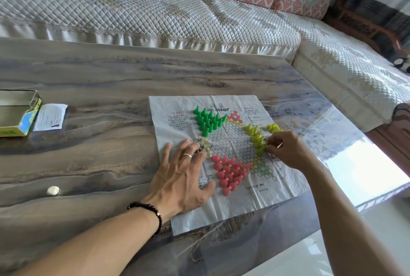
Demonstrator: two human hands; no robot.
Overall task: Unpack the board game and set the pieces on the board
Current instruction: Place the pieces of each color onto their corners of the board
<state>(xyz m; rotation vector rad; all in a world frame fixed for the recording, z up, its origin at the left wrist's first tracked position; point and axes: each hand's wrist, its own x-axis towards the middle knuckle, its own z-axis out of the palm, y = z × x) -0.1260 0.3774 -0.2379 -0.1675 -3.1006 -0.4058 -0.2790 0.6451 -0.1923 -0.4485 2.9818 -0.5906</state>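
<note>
A creased paper Chinese checkers board [224,142] lies flat on the marbled table [99,80], between the person's two forearms. The left hand [182,175] presses it down at its near left part, fingers spread and straight, just left of the cluster of red pegs [229,172]. The right hand [286,149] reaches in from the right edge, its fingertips pinching a yellow peg [261,149] at the near end of the row of yellow pegs [255,134]. More yellow pegs lie loose just beyond that hand. Green pegs [207,121] stand at the far left point. The open game box [18,113] and a folded leaflet [51,117] sit well to the left.
</note>
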